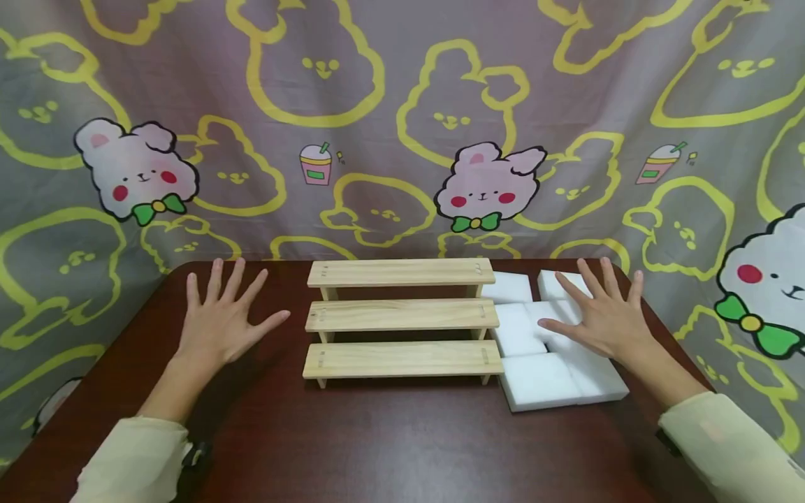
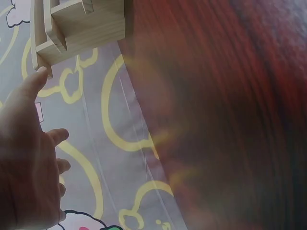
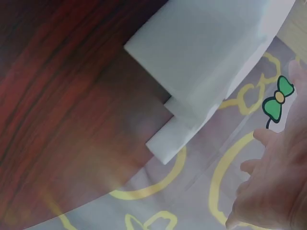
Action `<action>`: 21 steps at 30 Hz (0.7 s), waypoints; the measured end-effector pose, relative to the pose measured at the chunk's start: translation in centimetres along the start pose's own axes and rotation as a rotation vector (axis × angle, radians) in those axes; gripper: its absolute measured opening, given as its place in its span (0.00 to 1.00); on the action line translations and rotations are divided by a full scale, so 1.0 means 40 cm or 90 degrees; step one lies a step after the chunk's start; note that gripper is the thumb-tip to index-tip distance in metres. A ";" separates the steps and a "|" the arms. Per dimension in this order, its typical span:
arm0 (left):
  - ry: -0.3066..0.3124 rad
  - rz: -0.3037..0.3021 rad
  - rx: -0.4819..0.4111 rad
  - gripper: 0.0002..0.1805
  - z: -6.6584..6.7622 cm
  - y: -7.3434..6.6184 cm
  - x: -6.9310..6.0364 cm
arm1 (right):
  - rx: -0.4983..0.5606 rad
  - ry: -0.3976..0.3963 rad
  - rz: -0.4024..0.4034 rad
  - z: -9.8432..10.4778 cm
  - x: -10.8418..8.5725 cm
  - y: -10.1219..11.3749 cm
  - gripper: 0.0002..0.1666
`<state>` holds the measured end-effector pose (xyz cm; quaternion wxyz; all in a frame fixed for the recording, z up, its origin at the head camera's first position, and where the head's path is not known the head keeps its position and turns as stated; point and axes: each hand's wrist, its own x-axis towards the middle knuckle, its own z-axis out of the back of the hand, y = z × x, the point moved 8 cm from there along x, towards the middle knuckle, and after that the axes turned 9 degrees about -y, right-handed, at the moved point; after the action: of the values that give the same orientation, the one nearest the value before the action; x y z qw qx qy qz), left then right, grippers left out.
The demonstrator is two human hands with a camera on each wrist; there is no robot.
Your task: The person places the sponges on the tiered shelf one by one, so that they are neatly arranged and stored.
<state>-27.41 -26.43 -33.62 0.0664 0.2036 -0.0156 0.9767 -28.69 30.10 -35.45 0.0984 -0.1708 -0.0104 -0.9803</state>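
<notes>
A three-step wooden rack of pale boards stands at the middle of the table. To its left my left hand is held with fingers spread, apart from the rack and gripping nothing. My right hand, fingers also spread, is over the right part of several white foam blocks; whether it touches them I cannot tell. The left wrist view has the left hand at its left edge, below the rack's end. In the right wrist view the right hand is empty, beside the foam blocks.
The dark reddish-brown table has rounded far corners. A grey curtain with yellow outlines and rabbit faces hangs behind it and along both sides. The foam blocks lie against the rack's right end.
</notes>
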 end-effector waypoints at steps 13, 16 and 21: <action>0.004 -0.027 -0.014 0.53 -0.020 -0.053 0.006 | 0.005 0.006 0.017 -0.003 0.003 0.049 0.58; 0.010 -0.032 -0.019 0.53 -0.022 -0.064 0.008 | -0.002 0.005 0.028 -0.003 0.003 0.060 0.58; 0.027 -0.034 -0.034 0.53 -0.031 -0.079 0.009 | -0.005 0.000 0.042 -0.002 0.003 0.075 0.57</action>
<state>-27.79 -23.19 -34.59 0.0986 0.1810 -0.0350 0.9779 -28.23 27.12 -35.51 0.1299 -0.1710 -0.0010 -0.9767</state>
